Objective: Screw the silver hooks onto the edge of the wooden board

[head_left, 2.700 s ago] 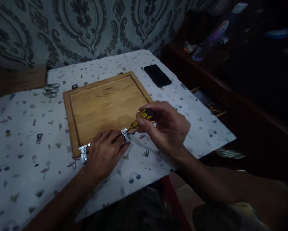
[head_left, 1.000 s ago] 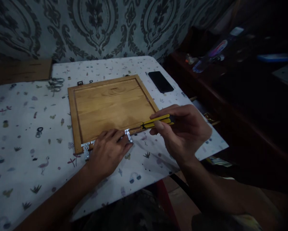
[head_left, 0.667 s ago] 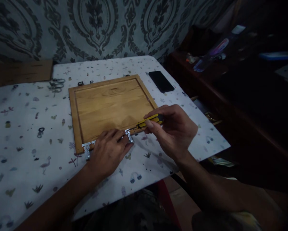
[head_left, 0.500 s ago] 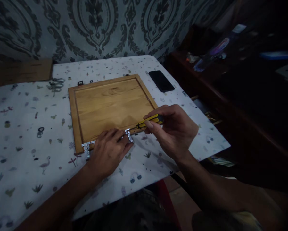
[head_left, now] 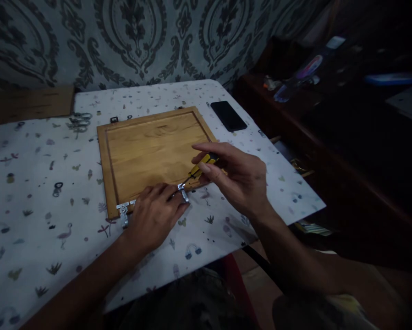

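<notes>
A wooden panel [head_left: 154,151] with a raised border lies flat on the patterned tablecloth. Two small metal brackets sit on its near edge, one at the left corner [head_left: 123,211] and one further right [head_left: 183,191]. My left hand [head_left: 156,216] lies flat over that near edge between the brackets, fingers pressing beside the right bracket. My right hand [head_left: 236,176] pinches a yellow-and-black screwdriver [head_left: 200,167], held steeply with its tip down at the right bracket.
A black phone [head_left: 228,116] lies beyond the panel's far right corner. A bunch of metal rings [head_left: 78,120] and small black clips rest near the panel's far edge. A dark wooden cabinet [head_left: 329,137] with a plastic bottle [head_left: 297,78] stands to the right.
The screwdriver was tilted up from nearly level to a steep angle, and my right hand shifted left toward the bracket. My left hand stayed in place.
</notes>
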`<state>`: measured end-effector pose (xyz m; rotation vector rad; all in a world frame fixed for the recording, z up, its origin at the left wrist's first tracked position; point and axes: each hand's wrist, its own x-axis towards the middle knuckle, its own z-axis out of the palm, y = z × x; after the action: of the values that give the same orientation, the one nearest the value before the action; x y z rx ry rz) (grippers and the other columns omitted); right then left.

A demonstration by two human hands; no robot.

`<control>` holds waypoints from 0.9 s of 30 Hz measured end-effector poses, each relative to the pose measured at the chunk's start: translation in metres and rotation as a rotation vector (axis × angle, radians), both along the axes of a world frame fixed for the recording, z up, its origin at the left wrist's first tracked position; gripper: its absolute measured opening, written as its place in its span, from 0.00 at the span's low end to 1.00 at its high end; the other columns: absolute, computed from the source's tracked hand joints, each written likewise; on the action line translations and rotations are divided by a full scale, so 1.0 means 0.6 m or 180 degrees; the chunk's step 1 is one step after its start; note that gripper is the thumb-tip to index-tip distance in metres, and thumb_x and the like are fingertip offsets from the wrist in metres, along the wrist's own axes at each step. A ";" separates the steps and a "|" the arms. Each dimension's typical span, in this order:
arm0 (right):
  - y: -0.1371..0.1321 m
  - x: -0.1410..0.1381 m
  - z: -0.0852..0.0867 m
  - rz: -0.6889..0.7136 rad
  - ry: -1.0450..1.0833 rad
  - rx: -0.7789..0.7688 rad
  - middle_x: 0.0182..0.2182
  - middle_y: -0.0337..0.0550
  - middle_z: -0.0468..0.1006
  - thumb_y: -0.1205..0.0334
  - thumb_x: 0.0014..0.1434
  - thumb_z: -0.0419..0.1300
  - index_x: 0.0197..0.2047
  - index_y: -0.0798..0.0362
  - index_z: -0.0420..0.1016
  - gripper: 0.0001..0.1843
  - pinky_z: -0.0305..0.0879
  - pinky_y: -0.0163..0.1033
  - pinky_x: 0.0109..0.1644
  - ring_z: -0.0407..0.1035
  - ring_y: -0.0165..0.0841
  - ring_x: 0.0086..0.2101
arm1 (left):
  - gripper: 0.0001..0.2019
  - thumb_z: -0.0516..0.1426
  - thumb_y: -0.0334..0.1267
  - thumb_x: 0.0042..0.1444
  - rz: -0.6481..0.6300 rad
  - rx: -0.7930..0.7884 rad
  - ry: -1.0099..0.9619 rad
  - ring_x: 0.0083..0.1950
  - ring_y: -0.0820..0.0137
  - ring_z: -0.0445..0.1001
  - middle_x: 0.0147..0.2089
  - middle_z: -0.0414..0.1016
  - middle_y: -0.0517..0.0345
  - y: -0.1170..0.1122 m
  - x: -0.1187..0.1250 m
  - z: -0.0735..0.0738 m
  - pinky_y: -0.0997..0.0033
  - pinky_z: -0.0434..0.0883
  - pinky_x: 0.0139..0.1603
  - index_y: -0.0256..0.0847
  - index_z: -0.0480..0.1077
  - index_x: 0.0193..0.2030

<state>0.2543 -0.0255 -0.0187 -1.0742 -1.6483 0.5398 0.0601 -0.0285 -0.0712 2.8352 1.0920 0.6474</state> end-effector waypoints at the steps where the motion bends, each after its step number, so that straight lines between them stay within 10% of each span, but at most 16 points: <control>1: 0.000 0.001 0.002 0.0060 -0.0016 -0.0013 0.41 0.39 0.83 0.61 0.65 0.64 0.53 0.49 0.80 0.13 0.78 0.34 0.36 0.76 0.26 0.30 | 0.05 0.59 0.38 0.66 0.0006 0.0003 -0.0001 0.48 0.59 0.78 0.47 0.82 0.54 0.000 0.000 0.000 0.55 0.74 0.47 0.41 0.76 0.43; 27: -0.002 -0.010 -0.005 0.0126 0.0548 -0.0304 0.34 0.35 0.78 0.55 0.57 0.73 0.39 0.49 0.72 0.14 0.73 0.31 0.25 0.72 0.25 0.26 | 0.07 0.59 0.40 0.67 -0.0039 0.0110 0.0044 0.46 0.60 0.78 0.47 0.82 0.57 0.003 -0.001 0.001 0.57 0.73 0.45 0.41 0.76 0.44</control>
<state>0.2481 -0.0266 -0.0216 -1.0360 -1.5078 0.7232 0.0594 -0.0269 -0.0708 2.8773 1.0751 0.6533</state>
